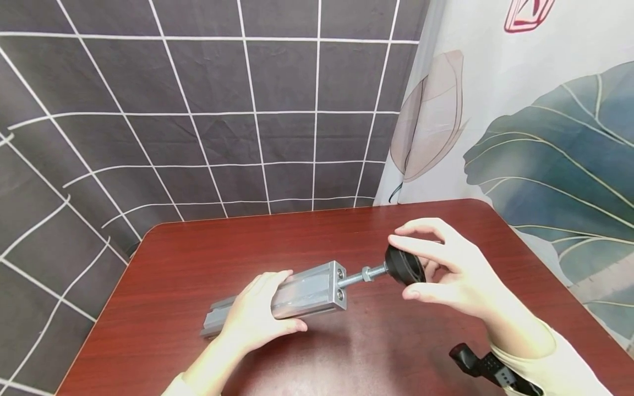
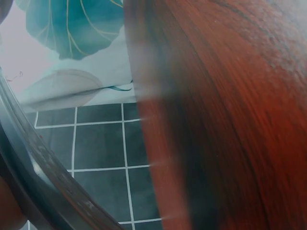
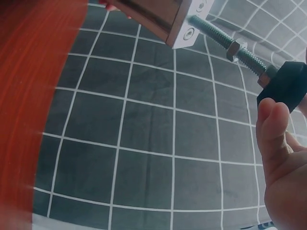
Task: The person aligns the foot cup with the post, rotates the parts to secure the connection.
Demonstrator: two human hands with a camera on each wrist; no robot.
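Observation:
A silver aluminium profile point(image 1: 307, 291) is held slanting over the table in my left hand point(image 1: 257, 313), the thumb along its near side and the fingers over its far side. From its bolted end plate sticks a threaded rod point(image 1: 353, 279) carrying a hex nut point(image 1: 367, 274). The rod ends in a round black leveling foot point(image 1: 403, 265). My right hand point(image 1: 453, 269) holds that foot between fingers above and thumb below. In the right wrist view the fingertips point(image 3: 273, 115) lie against the black foot point(image 3: 286, 86). The left wrist view catches the profile's edge point(image 2: 43, 177) close up; most of my left hand is outside it.
Beneath both hands lies a reddish-brown wooden table point(image 1: 198, 247). Behind it hangs a dark grey cloth point(image 1: 282, 137) with a white grid. A white curtain with large leaf prints point(image 1: 555, 165) hangs along the right. A black strapped device point(image 1: 490, 368) sits at my right wrist.

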